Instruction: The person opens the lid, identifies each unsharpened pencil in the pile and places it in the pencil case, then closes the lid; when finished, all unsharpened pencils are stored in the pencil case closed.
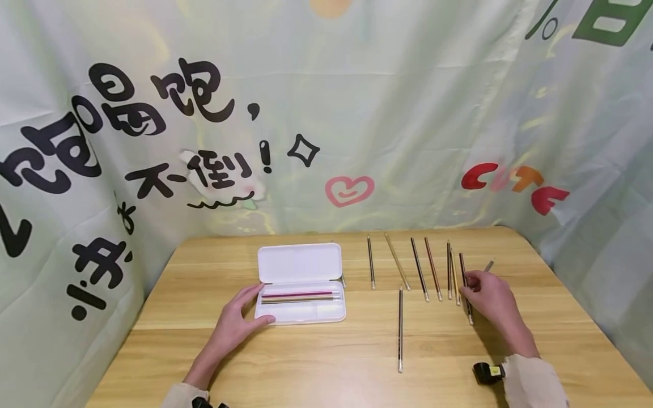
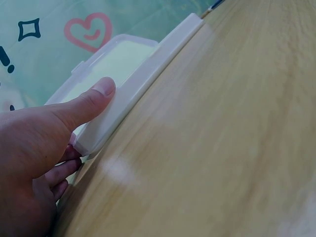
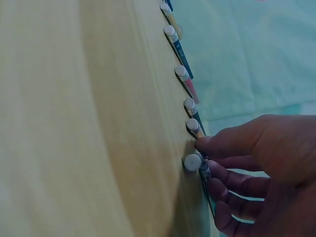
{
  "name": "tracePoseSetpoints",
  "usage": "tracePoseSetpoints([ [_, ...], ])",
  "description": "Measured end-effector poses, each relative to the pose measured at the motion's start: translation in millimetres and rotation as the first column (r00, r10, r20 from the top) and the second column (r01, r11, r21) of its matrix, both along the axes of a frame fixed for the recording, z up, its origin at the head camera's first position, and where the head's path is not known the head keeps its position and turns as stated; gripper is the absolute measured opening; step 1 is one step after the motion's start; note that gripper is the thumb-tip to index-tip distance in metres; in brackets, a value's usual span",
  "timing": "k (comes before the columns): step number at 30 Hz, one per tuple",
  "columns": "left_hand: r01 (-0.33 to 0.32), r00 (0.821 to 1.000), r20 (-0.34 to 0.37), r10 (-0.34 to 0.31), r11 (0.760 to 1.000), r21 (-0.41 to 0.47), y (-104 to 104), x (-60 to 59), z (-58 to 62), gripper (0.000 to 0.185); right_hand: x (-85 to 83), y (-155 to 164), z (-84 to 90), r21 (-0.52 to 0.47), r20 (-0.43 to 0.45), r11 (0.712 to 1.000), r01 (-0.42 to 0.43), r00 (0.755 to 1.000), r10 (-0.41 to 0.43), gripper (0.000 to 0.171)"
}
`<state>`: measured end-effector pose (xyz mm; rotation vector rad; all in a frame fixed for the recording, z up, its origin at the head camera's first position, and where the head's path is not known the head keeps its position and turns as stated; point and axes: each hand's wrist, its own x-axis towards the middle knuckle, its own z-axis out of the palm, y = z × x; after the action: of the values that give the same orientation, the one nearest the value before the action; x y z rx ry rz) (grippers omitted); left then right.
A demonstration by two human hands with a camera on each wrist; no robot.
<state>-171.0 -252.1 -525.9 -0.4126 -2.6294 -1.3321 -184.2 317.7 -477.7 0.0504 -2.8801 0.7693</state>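
Note:
An open white pencil case lies on the table, its lid tipped back toward the curtain. Inside, several pencils lie side by side, reddish and tan ones among them. My left hand grips the case's left end, thumb on the front rim and fingers round the far side; the left wrist view shows the thumb over the edge. At the right, my right hand pinches a dark pencil between thumb and fingers. Its white eraser end points toward me. A tan pencil lies just left of it.
Several more pencils stand in a loose row, including a black one, a tan one and a reddish-brown one. One dark pencil lies nearer the front. Another pencil tip shows beyond my right hand. A printed curtain borders the table.

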Motion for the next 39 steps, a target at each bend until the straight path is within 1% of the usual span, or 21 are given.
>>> tracePoseSetpoints([
  [6, -0.006, 1.0, -0.001, 0.006, 1.0, 0.003, 0, -0.1, 0.9, 0.084, -0.5, -3, 0.6, 0.012, 0.007, 0.999, 0.031, 0.999, -0.031, 0.03],
  [13, 0.003, 1.0, 0.014, -0.003, 1.0, 0.018, 0, -1.7, -0.8, 0.084, 3.0, -2, -0.4, -0.021, 0.028, 0.995, 0.1, 0.995, -0.099, 0.028],
  [16, 0.003, 1.0, 0.012, -0.003, 1.0, 0.014, 1, -2.0, -0.8, 0.084, 2.5, -3, 2.0, -0.038, 0.001, 0.993, 0.11, 0.994, -0.11, 0.026],
  [18, 0.001, 1.0, 0.012, -0.001, 1.0, 0.014, 1, -2.0, -0.8, 0.084, 1.6, -6, 4.0, -0.048, -0.047, 0.993, 0.105, 0.993, -0.107, 0.023],
  [20, -0.004, 1.0, 0.013, 0.004, 1.0, 0.01, 0, -1.8, -0.9, 0.085, 0.1, -11, 6.7, -0.056, -0.099, 0.995, 0.087, 0.991, -0.092, 0.02],
  [22, -0.006, 1.0, 0.014, 0.006, 1.0, 0.009, 0, -1.7, -0.9, 0.085, -0.5, -17, 10.8, -0.072, -0.125, 0.995, 0.065, 0.989, -0.073, 0.018],
  [24, -0.007, 1.0, 0.014, 0.007, 1.0, 0.011, 0, -1.7, -0.8, 0.085, -0.3, -25, 15.7, -0.095, -0.129, 0.995, 0.031, 0.991, -0.043, 0.017],
  [28, -0.002, 1.0, 0.016, 0.002, 1.0, 0.013, 1, -1.5, 0.7, 0.085, 4.2, -44, 24.3, -0.164, -0.109, 0.985, -0.046, 0.994, 0.028, 0.017],
  [30, 0.0, 1.0, 0.016, 0.0, 1.0, 0.009, 1, -1.5, 1.3, 0.085, 6.2, -54, 27.1, -0.195, -0.102, 0.976, -0.093, 0.992, 0.074, 0.017],
  [34, 0.0, 1.0, 0.013, 0.0, 1.0, 0.003, 2, -1.5, 2.4, 0.085, 6.1, -77, 28.1, -0.24, -0.115, 0.955, -0.177, 0.982, 0.153, 0.015],
  [37, -0.006, 1.0, 0.01, 0.006, 1.0, 0.002, 2, -1.2, 1.7, 0.084, 4.9, -98, 24.0, -0.295, -0.126, 0.93, -0.219, 0.974, 0.189, 0.013],
  [39, -0.009, 1.0, 0.011, 0.009, 1.0, -0.003, 1, -0.8, 0.5, 0.084, 4.7, -113, 19.8, -0.341, -0.136, 0.909, -0.241, 0.969, 0.206, 0.012],
])
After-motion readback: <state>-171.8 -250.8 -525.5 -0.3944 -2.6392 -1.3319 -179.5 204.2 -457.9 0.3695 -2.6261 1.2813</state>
